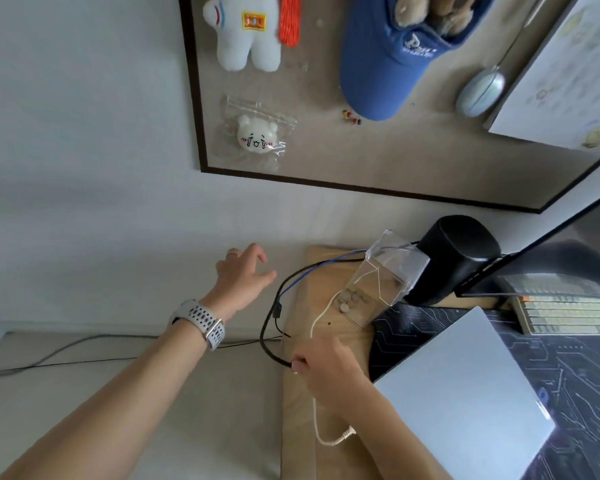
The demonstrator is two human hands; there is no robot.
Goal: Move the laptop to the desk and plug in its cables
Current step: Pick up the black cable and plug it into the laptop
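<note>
A closed silver laptop (465,393) lies on the dark patterned desk mat (575,368) on the wooden desk (302,410). My right hand (326,365) pinches the end of a black cable (269,327) at the desk's left edge, just left of the laptop. The black cable loops up along that edge beside a thin blue cable (312,271). A white cable (321,434) lies on the desk under my right wrist, its plug end free. My left hand (245,275), with a watch on the wrist and a ring, hovers with spread fingers left of the desk and holds nothing.
A clear plastic box (378,285) with coins stands behind my right hand, beside a black speaker (454,258). A monitor (568,244) and a keyboard (565,310) are at the right. A pinboard (378,161) with plush toys and a blue cap hangs on the wall.
</note>
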